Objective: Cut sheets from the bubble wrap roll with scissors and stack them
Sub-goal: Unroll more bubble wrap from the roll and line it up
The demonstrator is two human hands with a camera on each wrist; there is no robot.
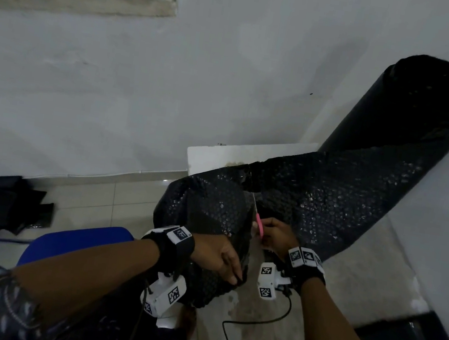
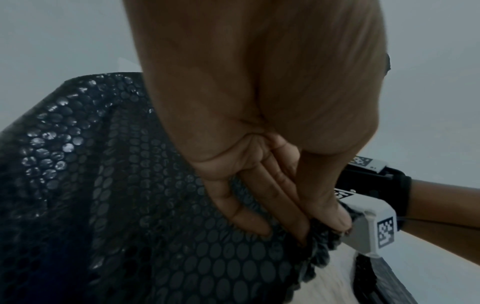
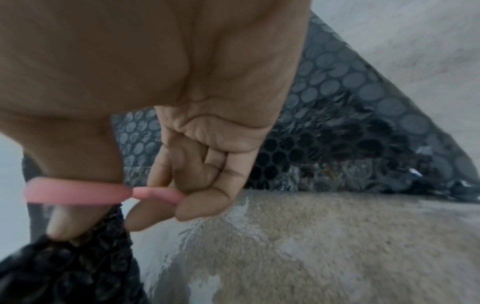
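Bubble wrap btwn hands: left hand pinching, right hand w/ scissors.

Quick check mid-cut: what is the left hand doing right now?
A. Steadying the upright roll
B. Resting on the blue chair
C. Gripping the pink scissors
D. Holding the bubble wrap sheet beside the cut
D: the left hand pinches the bubble wrap sheet; the right hand works the pink scissors.

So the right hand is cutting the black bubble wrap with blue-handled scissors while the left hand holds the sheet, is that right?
Not quite: the scissors have pink handles, not blue, as the right wrist view shows. The right hand does cut the black bubble wrap while the left hand holds the sheet.
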